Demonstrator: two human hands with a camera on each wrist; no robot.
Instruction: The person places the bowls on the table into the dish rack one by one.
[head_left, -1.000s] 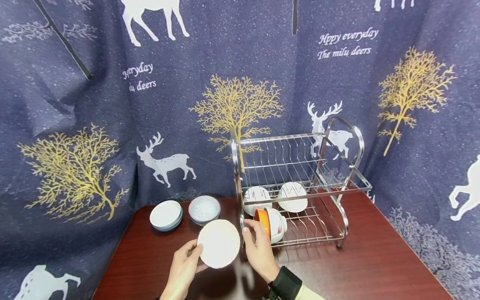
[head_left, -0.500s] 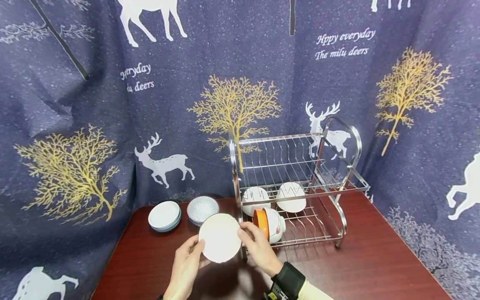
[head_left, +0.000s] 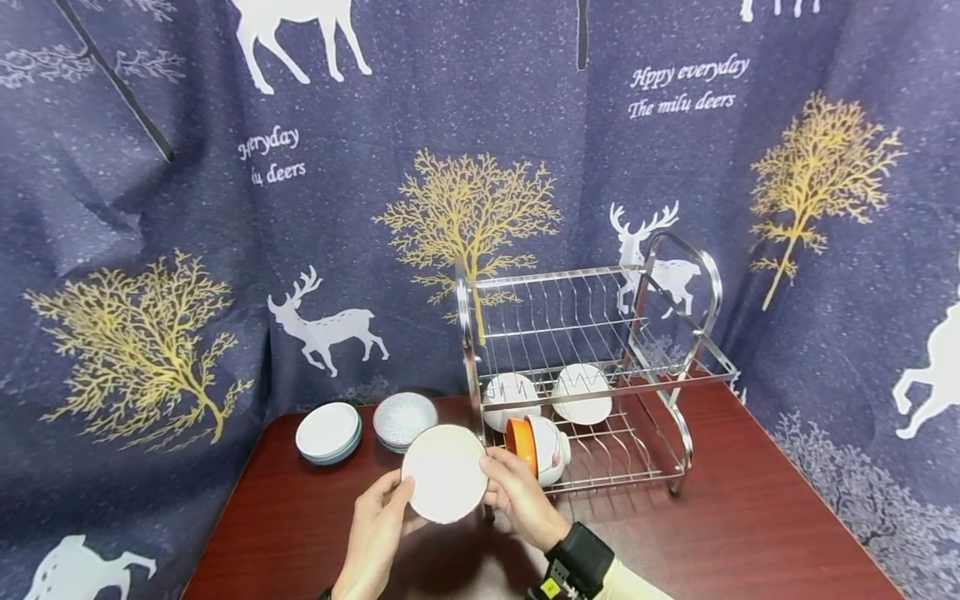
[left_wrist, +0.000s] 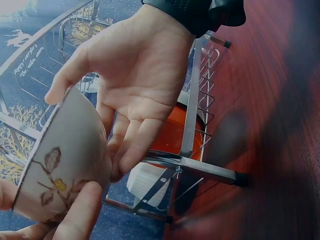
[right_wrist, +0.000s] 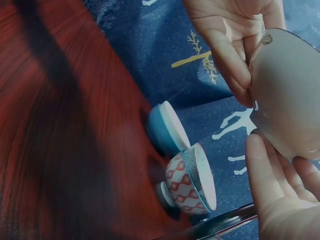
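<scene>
A white bowl [head_left: 445, 474] with a thin dark rim is held up over the table between both hands, its inside toward the head camera. The left wrist view shows a brown leafy branch with a yellow spot on the bowl's outer wall [left_wrist: 75, 145]. My left hand [head_left: 377, 521] grips its left side, thumb at the rim and fingers underneath. On the opposite side my right hand [head_left: 525, 498] holds the bowl too; in the left wrist view its thumb lies at the rim and its fingers reach under the base.
A two-tier metal dish rack [head_left: 585, 387] stands at the right. On its lower tier are white bowls [head_left: 583, 395] and an orange-lined bowl [head_left: 522, 442] tipped sideways. Blue-and-white bowls [head_left: 328, 432] and a speckled bowl stack [head_left: 406, 419] sit at the back left of the table [head_left: 720, 517].
My right hand has come onto the bowl's right side from just beside it. The bowl has shifted slightly up and to the right, with the left hand still on it.
</scene>
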